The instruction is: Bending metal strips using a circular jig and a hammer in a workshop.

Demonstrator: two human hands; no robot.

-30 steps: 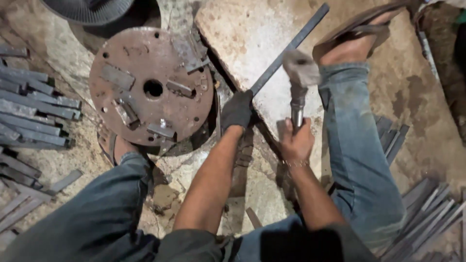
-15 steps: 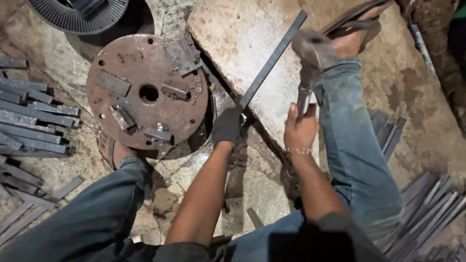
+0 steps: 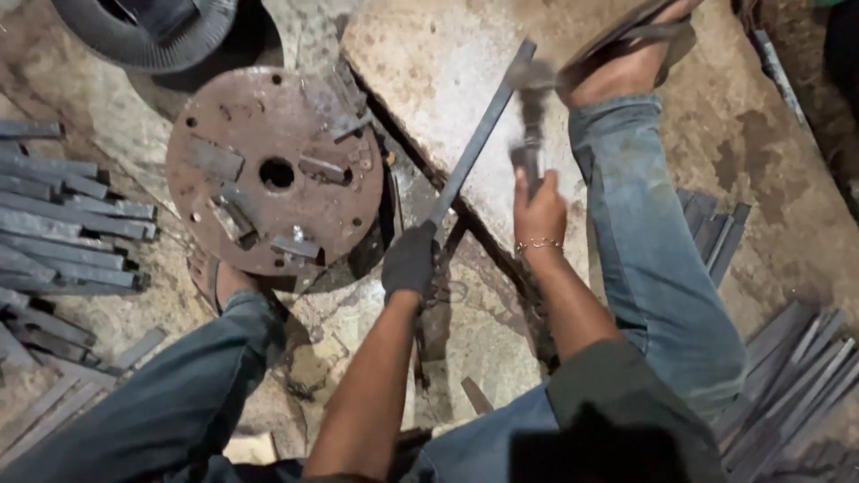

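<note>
Stone (image 3: 447, 80) lies flat ahead of us, a pale slab with a dark gap along its near edge. Left of it sits the disc (image 3: 273, 170), a rusty round plate with a centre hole and small blocks welded on its face. Beyond the disc we see part of a dark wheel (image 3: 134, 31). Grey strips (image 3: 63, 224) lie stacked at the far left, and more strips (image 3: 787, 376) fan out at the lower right, beside our jeans.

Across the slab runs the bar (image 3: 483, 134), a long flat steel strip slanting from upper right down to lower left. Our left hand (image 3: 410, 261), in a dark glove, has its fingers closed tight round the bar's near end. Our right hand (image 3: 539, 210), bare with a thin bracelet, grips the hammer (image 3: 530, 116) by its handle, fingers wrapped shut. The hammer head is blurred, just beside the bar's far end and near our sandal (image 3: 626, 40).
</note>
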